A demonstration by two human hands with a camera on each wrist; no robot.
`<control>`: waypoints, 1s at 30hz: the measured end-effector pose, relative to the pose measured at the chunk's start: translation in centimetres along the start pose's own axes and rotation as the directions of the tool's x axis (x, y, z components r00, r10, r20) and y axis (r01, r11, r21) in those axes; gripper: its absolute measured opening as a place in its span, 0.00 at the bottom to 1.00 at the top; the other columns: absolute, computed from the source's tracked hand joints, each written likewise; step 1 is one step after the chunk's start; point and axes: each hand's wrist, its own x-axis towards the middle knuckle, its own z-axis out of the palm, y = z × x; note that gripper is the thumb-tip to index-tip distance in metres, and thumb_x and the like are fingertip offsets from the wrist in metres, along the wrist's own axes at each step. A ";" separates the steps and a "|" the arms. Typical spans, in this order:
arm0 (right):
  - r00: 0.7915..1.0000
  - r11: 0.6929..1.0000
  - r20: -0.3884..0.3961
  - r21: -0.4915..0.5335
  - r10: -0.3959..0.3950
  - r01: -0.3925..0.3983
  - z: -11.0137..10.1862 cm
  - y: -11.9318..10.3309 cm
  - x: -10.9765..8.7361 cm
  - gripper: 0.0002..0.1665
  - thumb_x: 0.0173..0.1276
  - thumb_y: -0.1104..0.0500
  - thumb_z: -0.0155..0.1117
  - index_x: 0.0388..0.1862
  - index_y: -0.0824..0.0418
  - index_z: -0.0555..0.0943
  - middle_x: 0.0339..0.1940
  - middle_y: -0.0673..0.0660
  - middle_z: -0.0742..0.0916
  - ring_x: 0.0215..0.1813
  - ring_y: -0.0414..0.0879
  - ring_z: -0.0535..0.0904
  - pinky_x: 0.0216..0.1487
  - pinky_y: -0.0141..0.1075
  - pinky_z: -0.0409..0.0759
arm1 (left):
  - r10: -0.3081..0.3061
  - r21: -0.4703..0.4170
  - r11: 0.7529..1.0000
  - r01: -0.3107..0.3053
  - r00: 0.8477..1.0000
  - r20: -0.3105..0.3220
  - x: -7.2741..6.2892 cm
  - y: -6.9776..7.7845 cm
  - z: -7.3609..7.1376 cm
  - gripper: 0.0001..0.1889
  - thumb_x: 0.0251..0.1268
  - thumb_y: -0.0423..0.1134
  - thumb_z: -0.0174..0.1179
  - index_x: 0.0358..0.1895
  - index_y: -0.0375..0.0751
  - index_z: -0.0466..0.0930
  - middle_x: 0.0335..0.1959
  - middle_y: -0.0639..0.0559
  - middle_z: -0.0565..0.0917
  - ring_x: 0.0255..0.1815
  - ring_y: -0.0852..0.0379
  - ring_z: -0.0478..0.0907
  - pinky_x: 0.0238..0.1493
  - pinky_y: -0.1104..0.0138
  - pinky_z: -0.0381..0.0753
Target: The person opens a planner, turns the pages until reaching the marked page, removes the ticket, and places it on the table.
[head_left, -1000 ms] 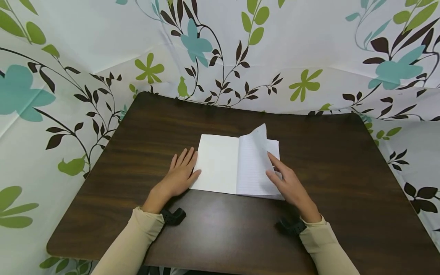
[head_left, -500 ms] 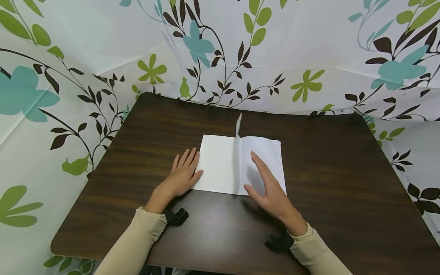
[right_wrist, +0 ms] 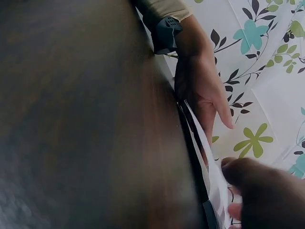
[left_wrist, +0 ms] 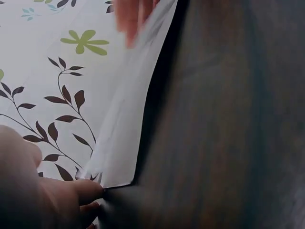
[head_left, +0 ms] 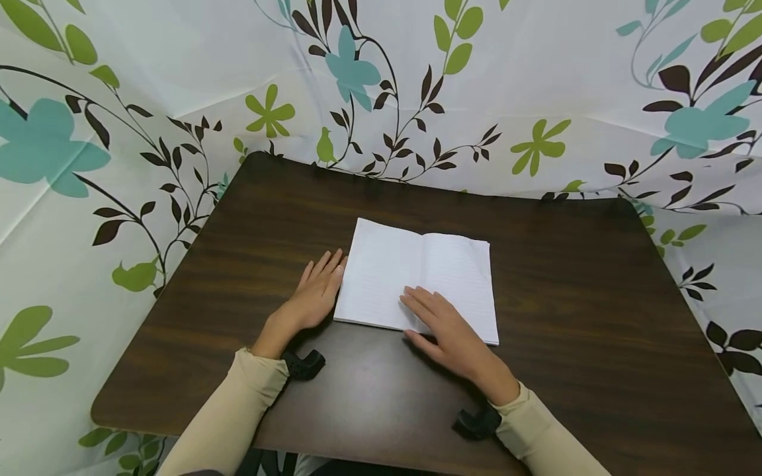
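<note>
An open notebook [head_left: 387, 264] with lined white pages lies on the dark wooden table, both halves spread out. My left hand [head_left: 312, 291] lies along its left edge with fingers extended, the fingertips at the paper's side. Over the lower middle of the notebook, near the fold, my right hand [head_left: 449, 334] has its fingers stretched out and its thumb by the near edge. Whether its fingers press the paper is unclear. In the left wrist view the notebook's near edge [left_wrist: 124, 148] runs between the left hand [left_wrist: 52, 200] and the blurred right hand [left_wrist: 131, 21].
The brown wood-grain table [head_left: 571, 284] extends all around the notebook. A white curtain [head_left: 214, 46] with leaves, flowers and birds hangs behind it and at the sides. Dark wrist mounts [head_left: 303, 365] sit below both sleeves.
A raised page has turned from the right side over to the left and now lies down. My right hand has moved left, from the right edge toward the fold. The left hand stays nearly still.
</note>
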 end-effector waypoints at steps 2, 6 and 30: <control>1.000 1.000 0.021 -0.023 -0.015 0.016 0.1 0.1 -0.1 0.35 0.75 0.50 0.68 0.78 0.56 0.73 0.80 0.57 0.74 0.83 0.57 0.66 0.80 0.60 0.65 | -0.006 -0.003 1.000 0.006 1.000 0.010 0.1 0.0 -0.1 0.33 0.88 0.53 0.19 0.86 0.42 0.46 0.88 0.43 0.43 0.89 0.40 0.33 0.84 0.41 0.27; 0.999 0.998 0.038 -0.046 -0.038 0.040 0.1 0.3 -0.1 0.31 0.75 0.49 0.67 0.74 0.56 0.77 0.80 0.58 0.75 0.83 0.58 0.66 0.80 0.61 0.64 | 0.001 0.032 0.999 -0.002 1.000 0.027 0.1 0.0 -0.1 0.33 0.89 0.54 0.28 0.86 0.40 0.44 0.88 0.43 0.42 0.89 0.40 0.32 0.84 0.40 0.26; 0.811 0.817 -0.129 -0.007 0.570 -0.576 -3.0 5.7 -1.1 0.33 0.80 0.51 0.59 0.77 0.66 0.71 0.66 0.74 0.73 0.63 0.69 0.66 0.61 0.62 0.70 | 0.046 0.152 0.987 -0.044 0.999 -0.011 0.1 0.1 0.8 0.32 0.86 0.42 0.39 0.85 0.34 0.47 0.87 0.37 0.46 0.88 0.35 0.37 0.83 0.36 0.34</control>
